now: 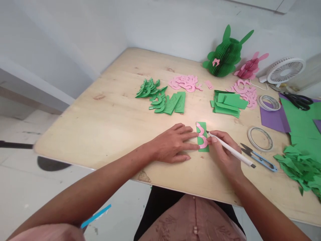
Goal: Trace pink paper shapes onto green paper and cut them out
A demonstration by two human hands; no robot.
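Observation:
My left hand (pixel 174 144) lies spread on the table, with its fingertips pressing a curvy pink paper cutout (pixel 203 142) onto a green paper strip (pixel 203 150). My right hand (pixel 224 152) grips a white pen (pixel 232 149), its dark tip at the upper right edge of the strip, beside the pink cutout. Left of centre are green strips (pixel 180 102) with outlines drawn on them and a heap of cut green shapes (pixel 147 88). A stack of green paper pieces (pixel 227 103) lies beyond my right hand.
Blue thread snips (pixel 263 161), tape rolls (pixel 260 138) and green scraps (pixel 301 167) lie to the right. Pink cutouts (pixel 184 82) sit farther back. A green paper rabbit (pixel 225 55), a pink one (pixel 250 67), a white fan (pixel 286 71) and black scissors (pixel 298 100) line the back right.

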